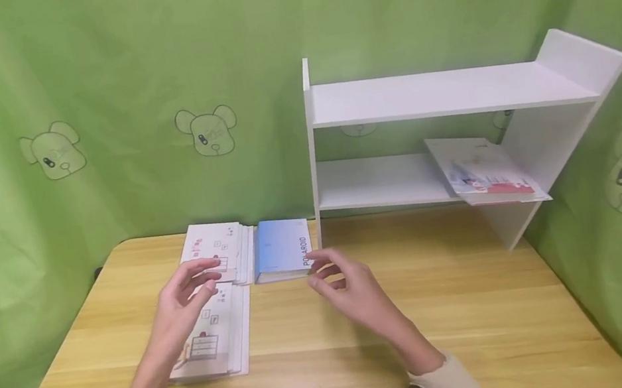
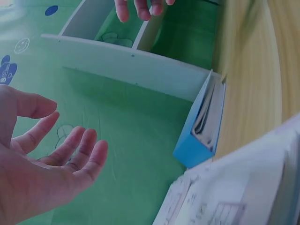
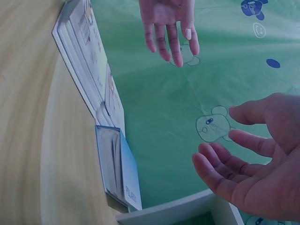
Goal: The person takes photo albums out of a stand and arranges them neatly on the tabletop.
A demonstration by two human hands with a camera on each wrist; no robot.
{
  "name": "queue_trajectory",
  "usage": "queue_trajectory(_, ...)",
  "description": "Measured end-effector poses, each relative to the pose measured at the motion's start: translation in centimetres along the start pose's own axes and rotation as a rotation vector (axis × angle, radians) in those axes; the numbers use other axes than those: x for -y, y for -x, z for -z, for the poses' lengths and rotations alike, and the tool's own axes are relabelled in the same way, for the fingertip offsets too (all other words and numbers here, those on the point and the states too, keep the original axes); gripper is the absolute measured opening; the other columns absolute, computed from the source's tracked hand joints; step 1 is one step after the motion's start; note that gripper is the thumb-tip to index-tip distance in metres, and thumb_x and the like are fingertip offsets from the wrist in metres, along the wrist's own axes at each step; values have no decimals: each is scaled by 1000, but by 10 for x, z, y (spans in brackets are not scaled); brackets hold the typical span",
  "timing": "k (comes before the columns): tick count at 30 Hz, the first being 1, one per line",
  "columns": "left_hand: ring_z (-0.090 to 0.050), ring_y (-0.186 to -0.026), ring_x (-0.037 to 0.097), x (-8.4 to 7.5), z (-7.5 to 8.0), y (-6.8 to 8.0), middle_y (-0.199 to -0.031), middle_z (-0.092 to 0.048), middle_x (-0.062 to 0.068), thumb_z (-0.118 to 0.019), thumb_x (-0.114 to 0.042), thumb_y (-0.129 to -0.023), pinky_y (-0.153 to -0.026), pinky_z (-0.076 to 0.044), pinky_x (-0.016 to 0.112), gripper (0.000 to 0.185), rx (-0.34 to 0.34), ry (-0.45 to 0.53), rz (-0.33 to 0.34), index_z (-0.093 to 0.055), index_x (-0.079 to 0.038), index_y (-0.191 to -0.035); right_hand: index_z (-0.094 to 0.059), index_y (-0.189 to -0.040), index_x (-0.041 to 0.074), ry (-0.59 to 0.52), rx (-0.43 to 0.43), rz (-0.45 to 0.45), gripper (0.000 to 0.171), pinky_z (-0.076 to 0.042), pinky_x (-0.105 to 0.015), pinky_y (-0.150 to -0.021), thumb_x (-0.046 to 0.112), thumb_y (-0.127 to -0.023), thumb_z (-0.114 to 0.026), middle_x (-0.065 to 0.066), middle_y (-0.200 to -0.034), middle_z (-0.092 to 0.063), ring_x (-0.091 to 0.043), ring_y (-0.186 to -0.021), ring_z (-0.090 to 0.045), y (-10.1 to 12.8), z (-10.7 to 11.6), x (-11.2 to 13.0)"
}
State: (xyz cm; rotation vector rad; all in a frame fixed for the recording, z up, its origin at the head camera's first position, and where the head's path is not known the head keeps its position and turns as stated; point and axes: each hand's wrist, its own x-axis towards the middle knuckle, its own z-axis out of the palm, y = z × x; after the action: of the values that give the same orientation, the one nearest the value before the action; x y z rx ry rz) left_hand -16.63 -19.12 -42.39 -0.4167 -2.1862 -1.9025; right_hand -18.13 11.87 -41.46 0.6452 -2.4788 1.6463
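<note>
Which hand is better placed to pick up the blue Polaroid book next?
Probably the right hand: its fingertips hover at the blue Polaroid book's near right corner, open and holding nothing. The left hand is also open but hangs over the white booklets, farther from the book.

A white two-tier shelf (image 1: 441,94) stands on the wooden desk (image 1: 484,302) at its far edge, toward the far right corner. A thin pale booklet with a red and blue picture (image 1: 486,174) lies tilted at the right end of the shelf's lower board, and its corner juts past the board's front edge. A green cloth (image 1: 90,86) printed with bear heads (image 1: 208,131) hangs behind the desk and along both its side edges.
</note>
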Motion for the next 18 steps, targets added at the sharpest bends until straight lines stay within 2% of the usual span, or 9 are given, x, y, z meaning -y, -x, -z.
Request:
queue_trajectory(9,-63,-117,30,-2,-19,-7,-135,-56,27,-58,8,-98,-95,-57,26,36,3,64,-30,-53,8,-134,-64,-130,13,25,-52,-27,35,-62,-34,-86,12,-97,-72,-5,-119,-68,-26,-107,-67,1,19,-2)
queue_trajectory(18,-60,-119,37,0,-34,-12,-135,-58,22,-59,5,-99,-97,-57,32,36,28,82,-43,-54,4,-134,-61,-135,15,21,-79,-19,36,-61,-37,-89,18,-100,-69,-4,-124,-67,-25,-110,-66,6,37,-13)
